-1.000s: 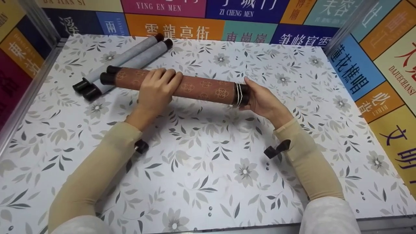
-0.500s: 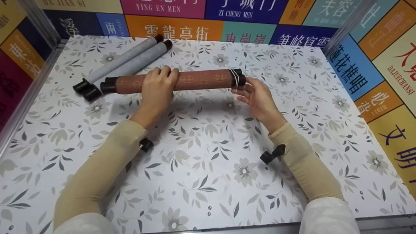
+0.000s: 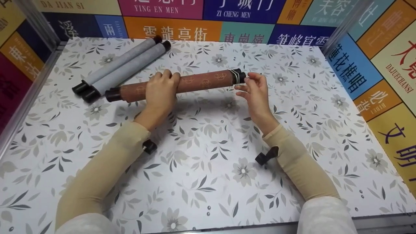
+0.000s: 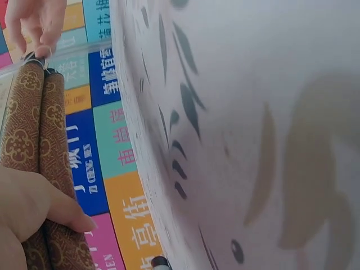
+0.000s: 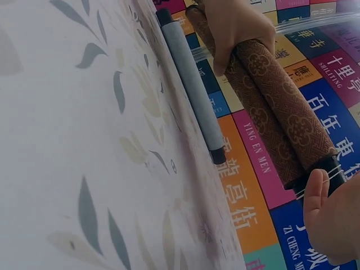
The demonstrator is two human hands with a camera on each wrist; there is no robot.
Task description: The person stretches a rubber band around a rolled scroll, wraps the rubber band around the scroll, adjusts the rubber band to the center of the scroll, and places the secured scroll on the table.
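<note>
Two brown scrolls point(image 3: 201, 82) with gold flower patterns and black end knobs lie side by side, held above the table and tilted up to the right in the head view. My left hand point(image 3: 161, 91) grips both of them left of the middle. A thin white elastic band point(image 3: 235, 77) loops several times around their right ends. At those ends my right hand point(image 3: 258, 92) has its thumb and fingers bent, pinching the band. In the right wrist view its thumb point(image 5: 318, 185) lies across the black ends, and the band point(image 5: 333, 173) shows beside it.
Two pale grey rolled scrolls point(image 3: 130, 66) with black knobs lie side by side at the table's back left. White paper with grey leaves and flowers covers the table point(image 3: 195, 182). Colourful panels with Chinese characters point(image 3: 172, 29) stand around the back and sides.
The scrolls' right end has swung up, away from me, and their left end has dropped nearer. My right hand has shifted its fingers at the banded ends; my left hand keeps its grip.
</note>
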